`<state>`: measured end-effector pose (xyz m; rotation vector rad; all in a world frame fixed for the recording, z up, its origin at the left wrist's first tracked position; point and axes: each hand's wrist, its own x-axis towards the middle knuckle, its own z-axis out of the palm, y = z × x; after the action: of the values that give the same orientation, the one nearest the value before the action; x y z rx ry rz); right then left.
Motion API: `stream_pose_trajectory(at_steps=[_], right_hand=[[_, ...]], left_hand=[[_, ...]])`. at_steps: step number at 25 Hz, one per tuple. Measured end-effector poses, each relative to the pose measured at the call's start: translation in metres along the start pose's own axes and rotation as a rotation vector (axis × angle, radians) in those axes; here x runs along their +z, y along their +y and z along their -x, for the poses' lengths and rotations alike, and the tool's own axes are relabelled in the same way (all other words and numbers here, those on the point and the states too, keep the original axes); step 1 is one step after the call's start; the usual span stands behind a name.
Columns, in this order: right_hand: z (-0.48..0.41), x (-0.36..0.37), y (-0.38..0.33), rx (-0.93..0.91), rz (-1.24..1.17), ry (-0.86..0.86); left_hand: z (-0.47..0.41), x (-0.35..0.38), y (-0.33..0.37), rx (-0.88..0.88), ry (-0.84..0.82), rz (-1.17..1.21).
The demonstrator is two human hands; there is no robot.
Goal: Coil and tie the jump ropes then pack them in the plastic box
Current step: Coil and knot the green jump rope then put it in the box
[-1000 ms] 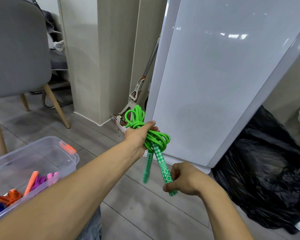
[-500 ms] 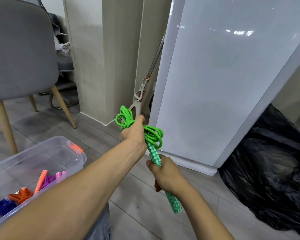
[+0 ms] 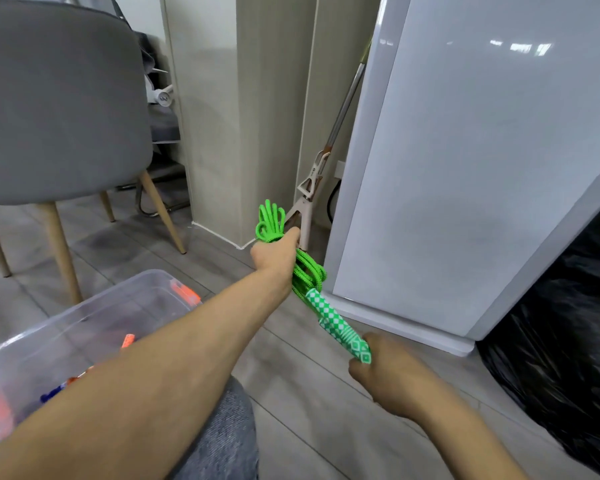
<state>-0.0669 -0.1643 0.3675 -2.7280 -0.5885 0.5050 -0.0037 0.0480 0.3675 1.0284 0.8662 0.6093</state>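
Both hands (image 3: 276, 258) grip green rope (image 3: 307, 275); box (image 3: 94, 308) holds ropes.

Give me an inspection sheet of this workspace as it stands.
Surface: grey plank floor, bare in front of the person.
Job's things: green jump rope coiled, held in the air; clear plastic box at left, orange and blue ropes inside.
Clutter: black bag at right.
Grippers: left hand closed around the coil; right hand gripping the checked handles.
Cables: nothing seen apart from the ropes.
Surroundings: grey chair, white panel, mop leaning behind it.
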Motion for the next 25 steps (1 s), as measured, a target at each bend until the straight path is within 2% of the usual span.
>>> stream_pose_trajectory(at_steps=[3,5,8,11,13,16,20,25], right_hand=[[-0.012,-0.006,0.021,0.114,0.147,-0.009],[-0.022,-0.005,0.028,0.150,0.265,0.113],[-0.037,-0.008,0.027,0.020,0.419,0.424],[-0.050,-0.011,0.018,-0.160,0.421,0.605],[-0.059,-0.003,0.005,-0.209,0.321,0.629],[-0.080,0.018,-0.024,-0.301,0.207,0.644],[-0.115,0.053,-0.065,-0.429,0.156,0.568],[-0.163,0.104,-0.124,-0.532,0.251,0.448]], left_hand=[[-0.009,-0.010,0.004,0.226,-0.292,-0.269],[-0.005,-0.011,0.005,0.353,-0.499,-0.440],[0.005,-0.009,0.005,0.438,-0.818,-0.724],[0.018,-0.015,0.008,0.556,-0.961,-1.038],[0.020,-0.025,0.012,0.709,-0.962,-1.226],[0.001,-0.057,0.009,0.864,-0.840,-1.419],[-0.035,-0.115,-0.013,0.798,-0.640,-1.466],[-0.079,-0.176,-0.034,0.690,-0.450,-1.488]])
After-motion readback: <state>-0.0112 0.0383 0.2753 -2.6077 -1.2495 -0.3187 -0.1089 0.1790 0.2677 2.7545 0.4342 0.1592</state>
